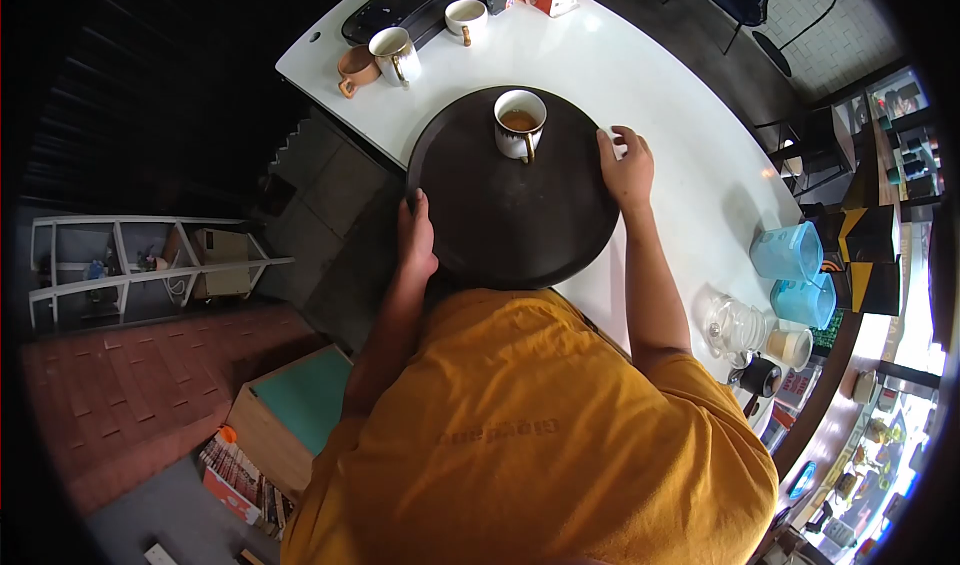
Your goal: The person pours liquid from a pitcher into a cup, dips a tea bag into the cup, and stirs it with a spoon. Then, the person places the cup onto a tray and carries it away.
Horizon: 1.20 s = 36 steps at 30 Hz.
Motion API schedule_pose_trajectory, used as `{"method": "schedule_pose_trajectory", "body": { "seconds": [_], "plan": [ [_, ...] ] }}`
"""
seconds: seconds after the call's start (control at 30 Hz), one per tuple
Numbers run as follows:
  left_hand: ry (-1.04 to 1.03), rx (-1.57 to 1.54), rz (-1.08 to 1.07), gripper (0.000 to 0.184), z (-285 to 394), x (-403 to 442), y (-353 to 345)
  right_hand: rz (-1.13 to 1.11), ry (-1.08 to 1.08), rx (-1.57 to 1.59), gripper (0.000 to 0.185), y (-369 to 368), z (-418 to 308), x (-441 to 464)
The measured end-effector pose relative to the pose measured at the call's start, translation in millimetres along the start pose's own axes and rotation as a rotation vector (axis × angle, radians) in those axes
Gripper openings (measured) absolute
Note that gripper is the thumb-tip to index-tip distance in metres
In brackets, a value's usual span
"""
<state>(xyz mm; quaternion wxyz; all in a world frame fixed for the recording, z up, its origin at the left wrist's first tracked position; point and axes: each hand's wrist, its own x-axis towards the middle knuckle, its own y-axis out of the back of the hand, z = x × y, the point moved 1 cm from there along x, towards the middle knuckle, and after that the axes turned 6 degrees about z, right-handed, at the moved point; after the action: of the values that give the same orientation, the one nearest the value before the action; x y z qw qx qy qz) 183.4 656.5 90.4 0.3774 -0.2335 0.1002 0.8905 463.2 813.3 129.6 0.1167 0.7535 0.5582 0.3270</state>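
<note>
A round, dark serving tray (510, 227) is in front of my body, over the white counter's near edge. On its far part stands a white mug (516, 142) with a gold handle, upright, with brown liquid inside. My left hand (417, 235) grips the tray's left rim, thumb at the edge and the other fingers hidden beneath. At the right rim is my right hand (628, 170), its fingers bent and its thumb against the tray's edge.
On the white counter (690, 145) stand a terracotta mug (357, 67), two white mugs (398, 57) and a black flat device (398, 10). To the right are blue containers (788, 252) and a clear glass vessel (735, 330). A green-topped wooden box (303, 395) is at lower left.
</note>
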Motion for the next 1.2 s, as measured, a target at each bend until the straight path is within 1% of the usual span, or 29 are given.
{"method": "schedule_pose_trajectory", "body": {
  "seconds": [0.07,0.1,0.13,0.17,0.2,0.23,0.3,0.33,0.4,0.53,0.57,0.6,0.63,0.7,0.73,0.8,0.83,0.87,0.9,0.93,0.97,1.0,1.03,1.07,1.1,1.13,1.17,1.2],
  "plan": [
    [-0.021,0.012,0.005,0.055,0,-1,-1,-0.017,0.044,-0.394,0.037,2,14,0],
    [-0.043,0.027,0.008,0.053,0,-1,-2,-0.016,0.047,-0.393,0.037,0,19,-2],
    [-0.045,0.024,0.01,0.053,2,-2,-4,-0.073,0.029,-0.43,0.04,-1,18,-6],
    [-0.115,0.096,0.031,0.049,3,-5,-5,-0.133,0.012,-0.468,0.042,-2,18,-8],
    [-0.184,0.167,0.055,0.045,4,-7,-5,-0.073,0.028,-0.433,0.035,-9,26,-11],
    [-0.185,0.163,0.061,0.045,2,-7,-7,-0.077,0.034,-0.429,0.035,-12,30,-11],
    [-0.265,0.194,0.133,0.037,-1,-6,-8,-0.068,-0.031,-0.331,0.029,-16,40,-8],
    [-0.267,0.192,0.141,0.037,1,-8,-10,-0.073,-0.025,-0.325,0.029,-18,45,-7],
    [-0.269,0.291,0.228,0.033,2,-11,-13,-0.054,-0.05,-0.219,0.026,-20,56,-6],
    [-0.268,0.252,0.223,0.033,-6,-10,-2,-0.079,-0.047,-0.252,0.026,-11,46,-14],
    [-0.281,0.246,0.256,0.032,-6,-15,3,-0.09,-0.037,-0.171,0.026,-8,41,-17],
    [-0.293,0.241,0.292,0.032,-4,-21,9,-0.103,-0.028,-0.087,0.025,-4,36,-20],
    [-0.283,0.238,0.309,0.032,0,-29,17,-0.122,-0.021,-0.085,0.025,2,24,-23],
    [-0.197,0.216,0.244,0.046,15,-50,32,-0.151,-0.081,0.072,0.024,13,-3,-28],
    [-0.23,0.235,0.331,0.036,26,-64,34,-0.174,-0.061,0.077,0.024,12,-10,-30],
    [-0.24,0.176,0.367,0.037,29,-72,54,-0.267,-0.219,0.245,0.024,11,-23,-39],
    [-0.26,0.138,0.374,0.037,30,-76,67,-0.295,-0.2,0.247,0.024,12,-39,-43],
    [-0.228,0.071,0.349,0.037,36,-82,79,-0.361,-0.264,0.34,0.024,14,-60,-46],
    [-0.229,0.055,0.371,0.037,42,-88,90,-0.425,-0.33,0.432,0.025,12,-75,-50],
    [-0.245,0.037,0.367,0.037,47,-93,101,-0.463,-0.246,0.383,0.028,5,-85,-53],
    [-0.265,0.022,0.359,0.037,51,-95,114,-0.475,-0.231,0.39,0.028,2,-98,-57],
    [-0.273,0.015,0.371,0.037,51,-94,130,-0.534,-0.278,0.409,0.032,0,-112,-63],
    [-0.278,-0.031,0.333,0.042,51,-92,147,-0.59,-0.327,0.426,0.035,-4,-132,-69],
    [-0.284,-0.077,0.293,0.047,52,-90,164,-0.594,-0.317,0.434,0.035,-13,-145,-75],
    [-0.293,-0.081,0.299,0.047,53,-88,179,-0.612,-0.282,0.496,0.039,-21,-158,-81],
    [-0.26,0.002,0.408,0.052,53,-85,196,-0.628,-0.244,0.558,0.043,-31,-171,-88],
    [-0.226,0.085,0.517,0.058,54,-80,214,-0.629,-0.234,0.565,0.043,-41,-183,-95],
    [-0.235,0.08,0.522,0.058,55,-74,233,-0.617,-0.226,0.547,0.043,-52,-196,-103]
  ]
}}
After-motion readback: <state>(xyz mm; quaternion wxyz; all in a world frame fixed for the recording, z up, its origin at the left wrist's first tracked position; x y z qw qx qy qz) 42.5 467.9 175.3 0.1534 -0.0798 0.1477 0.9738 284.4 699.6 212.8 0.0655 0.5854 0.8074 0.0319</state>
